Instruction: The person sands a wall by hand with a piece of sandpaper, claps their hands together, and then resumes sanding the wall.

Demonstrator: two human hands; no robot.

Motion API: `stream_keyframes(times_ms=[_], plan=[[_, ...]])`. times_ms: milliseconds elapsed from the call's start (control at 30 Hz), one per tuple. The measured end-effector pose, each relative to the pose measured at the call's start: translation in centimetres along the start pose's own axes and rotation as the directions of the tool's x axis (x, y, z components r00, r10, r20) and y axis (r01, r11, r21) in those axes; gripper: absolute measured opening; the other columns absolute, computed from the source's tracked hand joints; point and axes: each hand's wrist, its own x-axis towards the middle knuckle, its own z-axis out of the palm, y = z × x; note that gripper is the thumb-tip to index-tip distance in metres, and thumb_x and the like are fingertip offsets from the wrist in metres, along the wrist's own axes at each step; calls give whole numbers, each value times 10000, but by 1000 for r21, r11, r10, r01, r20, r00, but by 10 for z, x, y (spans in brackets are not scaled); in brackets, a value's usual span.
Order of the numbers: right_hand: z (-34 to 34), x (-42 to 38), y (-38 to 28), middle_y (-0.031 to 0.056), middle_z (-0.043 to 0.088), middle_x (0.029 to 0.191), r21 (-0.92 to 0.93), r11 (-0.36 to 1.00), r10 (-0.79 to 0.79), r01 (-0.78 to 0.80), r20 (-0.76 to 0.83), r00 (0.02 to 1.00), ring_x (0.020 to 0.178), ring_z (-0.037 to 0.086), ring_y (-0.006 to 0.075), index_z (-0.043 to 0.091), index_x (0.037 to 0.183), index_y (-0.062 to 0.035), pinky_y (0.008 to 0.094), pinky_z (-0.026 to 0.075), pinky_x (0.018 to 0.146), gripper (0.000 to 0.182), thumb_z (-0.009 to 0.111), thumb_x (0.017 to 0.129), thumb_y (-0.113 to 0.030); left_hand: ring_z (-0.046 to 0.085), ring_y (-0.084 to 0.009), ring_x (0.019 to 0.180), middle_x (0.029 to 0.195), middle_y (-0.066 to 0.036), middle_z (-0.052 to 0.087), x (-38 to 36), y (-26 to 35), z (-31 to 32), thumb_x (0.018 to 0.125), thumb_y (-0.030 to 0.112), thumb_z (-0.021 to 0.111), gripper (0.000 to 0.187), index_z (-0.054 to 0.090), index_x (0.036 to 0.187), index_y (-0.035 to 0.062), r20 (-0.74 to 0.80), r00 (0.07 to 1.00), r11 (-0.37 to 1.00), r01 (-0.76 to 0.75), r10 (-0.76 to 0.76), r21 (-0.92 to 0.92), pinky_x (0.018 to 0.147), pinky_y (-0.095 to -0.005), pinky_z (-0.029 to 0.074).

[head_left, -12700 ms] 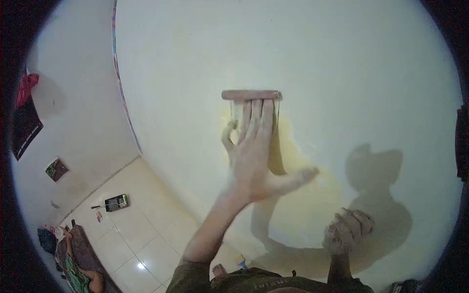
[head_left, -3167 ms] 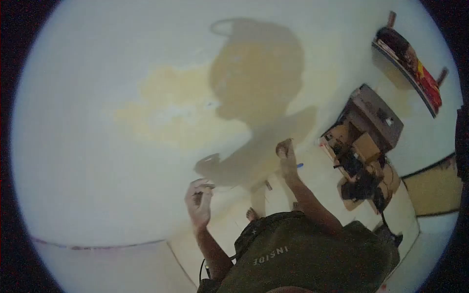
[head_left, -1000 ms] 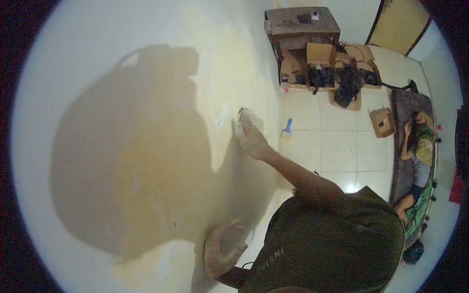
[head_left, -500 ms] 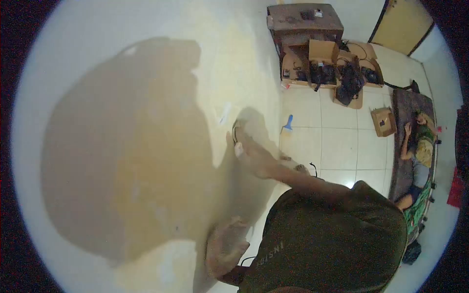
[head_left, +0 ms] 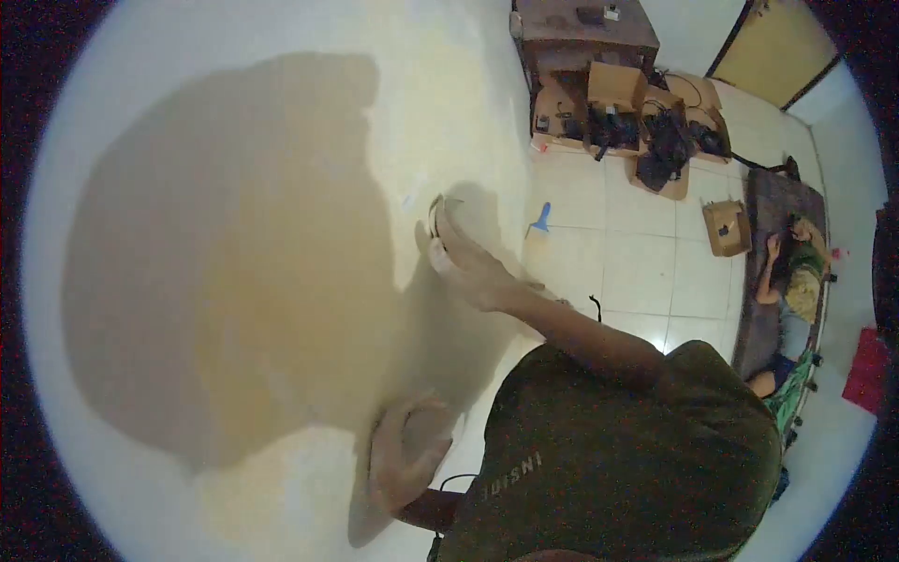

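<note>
My right hand (head_left: 461,272) presses against a pale wall (head_left: 412,84), fingers pointing up. Between its fingers and thumb is a thin curved sheet (head_left: 434,221) with a light edge, like folded sandpaper. Lower down, my left hand (head_left: 403,464) is at the wall with its fingers apart and bent, and I see nothing held in it. Yellowish, patchy areas mark the wall surface. A large shadow of my head and arms covers much of it.
A blue-handled scraper (head_left: 540,217) lies on the tiled floor (head_left: 641,272). Open cardboard boxes (head_left: 618,84) with dark items stand before a brown cabinet (head_left: 590,26). Another small box (head_left: 727,228) is near a dark mat (head_left: 763,211), where a person (head_left: 803,281) lies.
My right hand has slid up and left along the wall with the thin sheet. My left hand has also shifted slightly left and up. The whole view has tilted a little.
</note>
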Motion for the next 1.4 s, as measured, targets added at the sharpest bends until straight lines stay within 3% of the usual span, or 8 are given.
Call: stream_keyframes(times_ms=[267, 333, 400, 467, 567, 633, 1200, 1400], plan=[[27, -4, 19, 427, 29, 1642, -219, 976, 17, -18, -6, 1000, 1533, 104, 568, 47, 1592, 126, 542, 239, 1255, 931, 544, 1002, -395, 590, -345, 1208, 1224, -136, 663, -33, 0, -10, 919, 387, 744, 601, 549, 1378, 52, -232, 899, 904, -407, 372, -129, 1082, -473, 374], [27, -1, 34, 437, 29, 1634, -341, 934, -113, 108, 5, 994, 1520, 89, 600, 51, 1587, 127, 568, 249, 1245, 947, 570, 973, -372, 603, -337, 1169, 1200, -132, 660, -52, 5, -11, 929, 407, 726, 590, 550, 1369, 56, -525, 610, 720, -694, 594, 7, 1032, -476, 407], [36, -8, 35, 432, 56, 1631, -373, 902, -225, 219, 26, 974, 1511, 93, 616, 72, 1579, 128, 580, 257, 1237, 907, 564, 977, -338, 617, -328, 1130, 1177, -128, 658, -67, 13, -14, 940, 427, 708, 580, 551, 1360, 60, -706, 75, 440, -827, 704, 350, 982, -479, 440], [49, -43, 10, 421, 98, 1627, -280, 930, -245, 239, 16, 969, 1505, 120, 619, 110, 1568, 132, 583, 266, 1231, 808, 522, 1018, -294, 630, -320, 1091, 1153, -125, 655, -79, 19, -21, 950, 447, 690, 571, 553, 1351, 63, -670, -363, 302, -685, 648, 663, 932, -482, 473], [53, -30, 36, 405, 156, 1620, -382, 886, -314, 263, -78, 946, 1502, 139, 617, 145, 1560, 129, 595, 268, 1226, 724, 485, 1035, -235, 650, -308, 1033, 1117, -119, 651, -115, 1, -22, 965, 477, 663, 562, 555, 1337, 69, -524, -621, 302, -433, 583, 849, 856, -486, 522], [41, -23, 30, 400, 128, 1634, -414, 869, -322, 270, -61, 945, 1505, 144, 610, 155, 1557, 133, 609, 268, 1220, 692, 465, 1047, -217, 636, -366, 1155, 1292, -164, 639, -147, -28, -28, 953, 590, 643, 755, 469, 1472, 69, -440, -648, 394, -227, 622, 891, 958, -536, 524], [15, 10, 13, 357, 213, 1639, -224, 974, -79, 36, -186, 979, 1521, 253, 497, 137, 1600, 94, 575, 310, 1195, 829, 504, 1069, -427, 630, -329, 985, 1130, -146, 618, -96, -14, -51, 966, 460, 633, 508, 538, 1270, 65, -435, -609, 347, -264, 664, 900, 837, -489, 543], [36, 13, 42, 361, 331, 1591, -287, 939, -258, 189, -228, 939, 1453, 394, 499, 123, 1603, 95, 474, 350, 1198, 887, 546, 1041, -445, 628, -316, 921, 1070, -140, 611, -69, -20, -58, 970, 412, 630, 419, 563, 1194, 64, -437, -606, 325, -293, 664, 899, 792, -472, 550]])
